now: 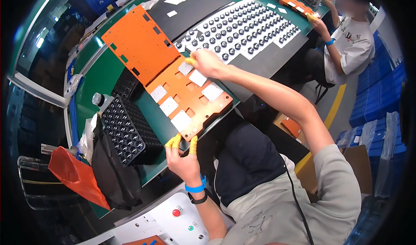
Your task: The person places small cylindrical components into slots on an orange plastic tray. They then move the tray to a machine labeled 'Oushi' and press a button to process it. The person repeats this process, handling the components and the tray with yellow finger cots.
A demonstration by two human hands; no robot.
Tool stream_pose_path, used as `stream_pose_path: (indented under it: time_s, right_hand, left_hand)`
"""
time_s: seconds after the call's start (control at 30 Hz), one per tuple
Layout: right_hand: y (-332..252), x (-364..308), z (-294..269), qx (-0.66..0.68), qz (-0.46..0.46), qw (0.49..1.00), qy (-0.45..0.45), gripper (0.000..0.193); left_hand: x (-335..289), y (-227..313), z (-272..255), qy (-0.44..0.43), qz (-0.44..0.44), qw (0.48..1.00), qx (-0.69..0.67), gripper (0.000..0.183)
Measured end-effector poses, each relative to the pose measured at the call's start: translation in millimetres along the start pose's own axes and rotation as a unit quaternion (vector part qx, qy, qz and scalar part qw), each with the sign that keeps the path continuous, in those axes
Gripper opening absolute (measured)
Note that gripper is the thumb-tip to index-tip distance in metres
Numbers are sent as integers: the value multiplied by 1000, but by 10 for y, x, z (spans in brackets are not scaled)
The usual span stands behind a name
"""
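A hinged orange fixture lies opened out on the bench, with its lid [138,43] folded back and its base [182,89] nearer me. Thin white plates with small holes sit in two rows on the base, one of them a plate [212,92] at the right. My left hand [184,160], in yellow finger cots, grips the base's near corner. At the far end of the base, my right hand [208,64] has its fingers drawn together above a small plate [185,68]. Whatever lies between those fingertips is hidden.
White sheets [242,32] carry rows of black round parts. Black trays [130,128], a bottle [102,100] and an orange bag [73,171] are at left. A control panel [173,219] with buttons is below. A co-worker [346,41] sits at far right.
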State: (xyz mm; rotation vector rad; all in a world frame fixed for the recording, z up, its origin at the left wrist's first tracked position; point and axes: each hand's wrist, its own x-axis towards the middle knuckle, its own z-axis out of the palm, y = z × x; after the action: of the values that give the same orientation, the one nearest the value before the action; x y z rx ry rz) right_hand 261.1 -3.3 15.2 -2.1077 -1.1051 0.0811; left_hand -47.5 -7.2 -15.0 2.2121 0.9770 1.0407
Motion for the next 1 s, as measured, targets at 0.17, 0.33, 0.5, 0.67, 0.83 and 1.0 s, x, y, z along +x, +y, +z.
stream_pose_path:
  time_s: [0.17,0.33,0.5,0.67,0.83,1.0]
  right_hand:
    - [-382,47,-703,124,41,991,-4,21]
    - [97,-112,-1043,-185,-229,955,41,26]
    - [839,-562,-1141,-406,-380,831,26,23]
    - [842,-985,-1137,-374,-537,756,6,21]
    - [755,-1086,-1096,-299,-533,791,-30,27]
    - [498,-499,-1022,-245,-440,859,90,25]
  left_hand:
    - [6,11,-21,-33,-13,999,-3,46]
    - [-3,50,-54,-27,-24,999,3,41]
    - [-40,41,4,-17,-3,1000,19,42]
    - [-30,4,-15,-26,4,1000,14,44]
    - [-37,-24,-22,-34,-3,999,23,47]
    - [-41,-45,12,-2,27,999,35,42]
